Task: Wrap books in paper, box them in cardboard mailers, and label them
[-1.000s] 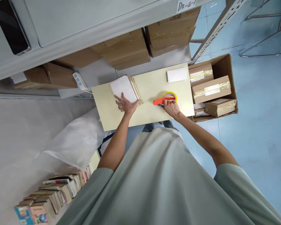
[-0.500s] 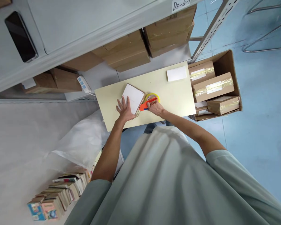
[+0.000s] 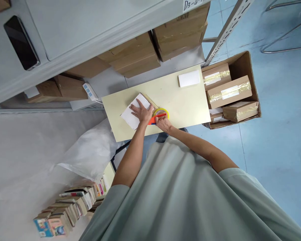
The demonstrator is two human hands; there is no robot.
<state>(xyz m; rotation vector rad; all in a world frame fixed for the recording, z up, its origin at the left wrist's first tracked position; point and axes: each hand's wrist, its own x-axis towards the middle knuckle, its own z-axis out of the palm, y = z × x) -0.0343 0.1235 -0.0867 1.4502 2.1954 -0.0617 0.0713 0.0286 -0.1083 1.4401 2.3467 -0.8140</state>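
Note:
A flat parcel with a white top and brown cardboard edge (image 3: 132,114) lies turned at an angle on the pale yellow table (image 3: 185,103). My left hand (image 3: 141,112) lies flat on it, fingers spread. My right hand (image 3: 163,123) grips the orange tape dispenser (image 3: 157,117), whose yellow tape roll (image 3: 161,111) sits right against the parcel's near corner. A white card or label (image 3: 189,79) lies at the table's far right.
An open carton (image 3: 243,65) with taped brown parcels (image 3: 229,91) stands right of the table. Shelving with cardboard boxes (image 3: 134,55) runs behind. A phone (image 3: 21,42) lies on the upper shelf. A white sack (image 3: 85,154) and a row of books (image 3: 65,207) sit at lower left.
My right hand brought the tape dispenser leftward from mid-table to the parcel. My left hand turned the parcel and shifted over it.

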